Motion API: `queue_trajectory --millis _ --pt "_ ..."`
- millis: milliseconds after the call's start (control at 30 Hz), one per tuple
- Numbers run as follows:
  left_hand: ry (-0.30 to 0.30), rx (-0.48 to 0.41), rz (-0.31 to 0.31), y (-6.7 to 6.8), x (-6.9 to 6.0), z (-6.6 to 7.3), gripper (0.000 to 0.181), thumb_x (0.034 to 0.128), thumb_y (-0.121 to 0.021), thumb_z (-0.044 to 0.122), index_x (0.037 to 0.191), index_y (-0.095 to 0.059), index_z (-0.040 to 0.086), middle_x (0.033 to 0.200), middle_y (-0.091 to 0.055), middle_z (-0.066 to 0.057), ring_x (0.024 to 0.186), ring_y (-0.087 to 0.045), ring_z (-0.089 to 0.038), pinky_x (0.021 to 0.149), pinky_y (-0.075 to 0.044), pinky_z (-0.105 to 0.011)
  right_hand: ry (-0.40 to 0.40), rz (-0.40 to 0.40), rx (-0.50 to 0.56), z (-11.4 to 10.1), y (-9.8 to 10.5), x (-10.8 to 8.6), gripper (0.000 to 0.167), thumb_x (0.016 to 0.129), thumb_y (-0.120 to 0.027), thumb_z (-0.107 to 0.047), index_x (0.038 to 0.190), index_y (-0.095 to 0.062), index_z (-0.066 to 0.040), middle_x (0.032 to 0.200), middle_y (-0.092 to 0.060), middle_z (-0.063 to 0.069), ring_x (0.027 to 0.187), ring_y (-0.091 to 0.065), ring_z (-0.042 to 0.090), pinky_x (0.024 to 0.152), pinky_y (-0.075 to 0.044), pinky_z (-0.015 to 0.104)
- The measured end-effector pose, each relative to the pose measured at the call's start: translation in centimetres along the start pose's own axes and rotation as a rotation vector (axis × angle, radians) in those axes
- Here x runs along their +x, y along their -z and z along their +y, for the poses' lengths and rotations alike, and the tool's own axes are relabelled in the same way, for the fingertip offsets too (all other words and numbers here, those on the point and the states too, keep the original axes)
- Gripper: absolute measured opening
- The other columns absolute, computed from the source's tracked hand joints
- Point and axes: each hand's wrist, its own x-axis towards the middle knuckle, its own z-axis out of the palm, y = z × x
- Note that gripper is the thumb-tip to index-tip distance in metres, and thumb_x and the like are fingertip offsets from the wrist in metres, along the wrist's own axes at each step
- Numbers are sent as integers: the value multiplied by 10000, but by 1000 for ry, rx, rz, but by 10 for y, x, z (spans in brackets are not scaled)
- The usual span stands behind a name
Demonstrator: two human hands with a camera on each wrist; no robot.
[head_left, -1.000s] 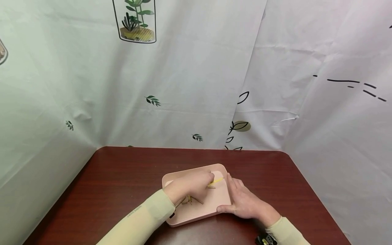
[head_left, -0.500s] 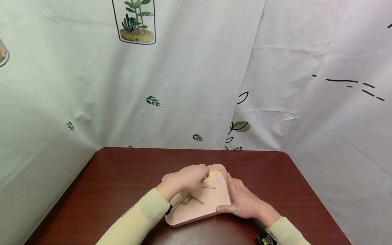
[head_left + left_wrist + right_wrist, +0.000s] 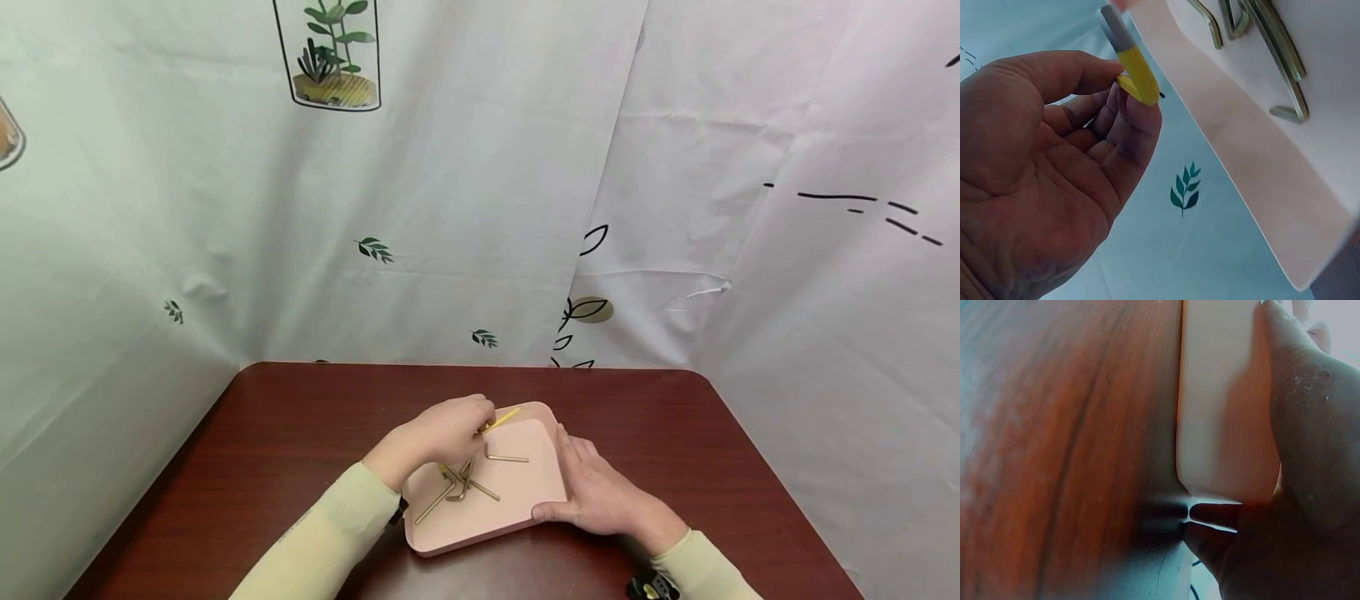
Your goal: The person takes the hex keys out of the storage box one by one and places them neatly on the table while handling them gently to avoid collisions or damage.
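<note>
Over the far left part of a pink tray (image 3: 525,500), my left hand (image 3: 438,433) pinches a yellow L-shaped key (image 3: 502,418). In the left wrist view, thumb and fingertips of the left hand (image 3: 1066,156) hold the yellow key (image 3: 1138,75) near its bend; its grey end points up. Several brass-coloured hex keys lie in the tray: one (image 3: 508,458) apart, others (image 3: 463,483) crossed in a pile. My right hand (image 3: 600,492) rests against the tray's right side, thumb at the near edge and fingers along the side; the right wrist view shows the hand (image 3: 1310,437) against the tray's wall (image 3: 1229,425).
The tray sits on a dark red-brown table (image 3: 315,433) near its front. Patterned pale cloth (image 3: 465,183) hangs behind and on both sides. A black strap (image 3: 651,586) is at the right wrist.
My left hand has moved left and slightly away with the yellow key, uncovering more of the brass keys. The right hand has stayed at the tray's side.
</note>
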Motion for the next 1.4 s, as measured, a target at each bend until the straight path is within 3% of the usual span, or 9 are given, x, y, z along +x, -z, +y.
queue_trajectory --millis 333,600,933,1400 --pt "-17 6 65 3 -11 -15 166 967 -679 -40 1104 -723 42 1002 -643 -28 855 -577 -153 800 -544 -362 3 4 -1 0 1 0 1382 877 -832 -723 1642 -182 227 1667 -378 391 1502 -437 537 1182 -432 644" --pt "39 -13 84 6 -20 -22 115 1004 -727 -6 1105 -732 47 1010 -655 -16 872 -626 -160 816 -576 -396 0 1 -12 0 0 0 1381 881 -819 -736 1644 -185 224 1678 -372 379 1516 -431 519 1186 -432 634" --pt "72 -64 125 12 -34 -39 97 980 -731 -5 1047 -709 62 936 -603 2 787 -530 -134 745 -503 -356 -14 -8 -3 0 0 1 1401 870 -818 -753 1658 -170 208 1676 -367 384 1522 -425 509 1191 -426 633" --pt "119 -60 144 17 -53 -60 150 967 -702 -46 1060 -701 71 935 -586 23 806 -533 -131 752 -508 -363 -9 -10 -13 0 1 0 1393 879 -808 -757 1656 -174 210 1675 -371 382 1513 -435 515 1180 -440 628"
